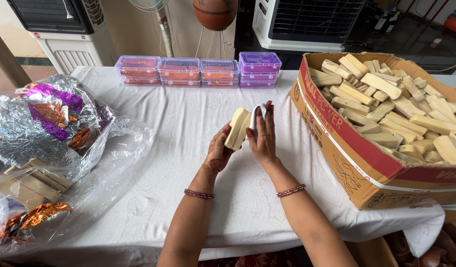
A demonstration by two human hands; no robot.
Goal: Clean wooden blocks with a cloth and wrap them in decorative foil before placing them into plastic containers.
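Cream-coloured bar [236, 128] held upright above a white-clothed surface [188, 148], a small white wiping pad [258, 112] pressed to it.

The left hand [219, 151] is closed on the bar from below, its long axis rising away from the person; the right hand [262, 138] is closed on the white pad, just right of the bar and touching its upper end. More such bars fill a cardboard box [346, 148] to the right; lidded plastic boxes [198, 69] line the far edge, crinkled foil wrapping [45, 118] lies left.
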